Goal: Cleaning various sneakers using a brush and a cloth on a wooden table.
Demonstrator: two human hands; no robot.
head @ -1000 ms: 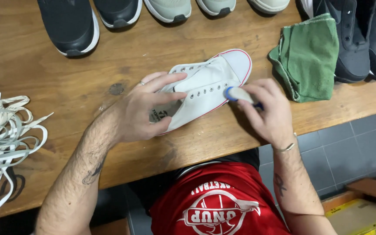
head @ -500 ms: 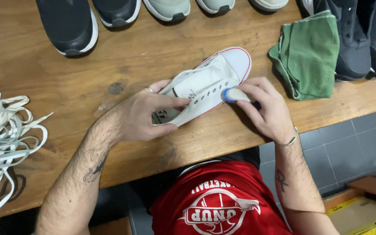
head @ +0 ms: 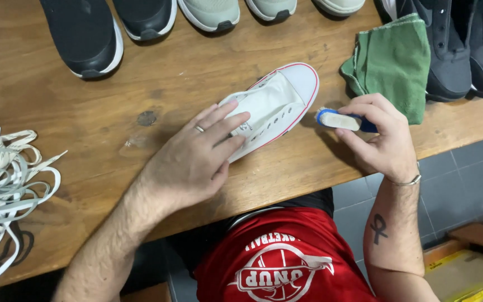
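A white lace-less sneaker (head: pixel 275 106) with a red sole line lies on the wooden bench (head: pixel 157 100), toe pointing up and right. My left hand (head: pixel 197 156) rests flat on its heel end, fingers spread over the opening. My right hand (head: pixel 381 137) holds a small brush with a blue handle (head: pixel 339 120) just right of the sneaker's toe, off the shoe.
A folded green cloth (head: pixel 392 64) lies at the right. Dark and pale shoes (head: pixel 85 33) line the bench's far edge, with grey ones (head: pixel 459 50) at the right. A heap of white laces (head: pixel 6 184) sits at the left. Grey floor tiles (head: pixel 465 168) lie beyond the near edge.
My right hand has drawn the brush off the sneaker's side to the right. My left hand has flattened over the heel end.
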